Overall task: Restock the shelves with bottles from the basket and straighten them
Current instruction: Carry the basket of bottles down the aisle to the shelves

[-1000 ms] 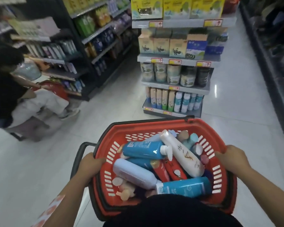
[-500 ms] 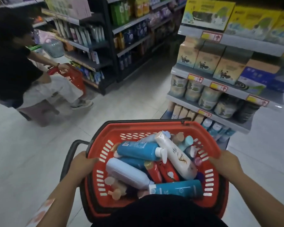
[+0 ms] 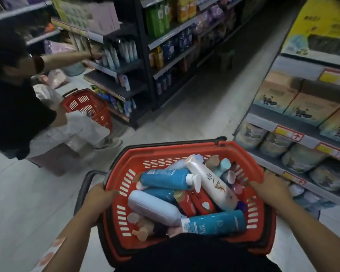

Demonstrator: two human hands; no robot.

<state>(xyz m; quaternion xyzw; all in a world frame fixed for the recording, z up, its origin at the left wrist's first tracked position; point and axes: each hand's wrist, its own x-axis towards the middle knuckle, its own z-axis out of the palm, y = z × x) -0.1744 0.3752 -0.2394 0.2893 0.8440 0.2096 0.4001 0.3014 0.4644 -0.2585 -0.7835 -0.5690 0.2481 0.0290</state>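
Note:
I carry a red plastic basket (image 3: 177,152) in front of my body, full of lying bottles. A white bottle (image 3: 214,185) rests on top, with blue bottles (image 3: 165,178) beside it and a pale lilac bottle (image 3: 155,208) below. My left hand (image 3: 98,199) grips the basket's left rim. My right hand (image 3: 269,190) grips its right rim. Dark shelves with upright bottles (image 3: 122,52) stand ahead on the left.
A person in a black top (image 3: 18,107) crouches at the left, reaching to the shelf, with a second red basket (image 3: 86,106) at their side. A shelf unit with boxes and tubs (image 3: 294,122) stands close on my right. A tiled aisle (image 3: 194,107) runs between.
My view has swung left and moved forward. The right shelf unit now passes beside me, and the other person has reached an arm out to the shelf. My grip on the basket is unchanged.

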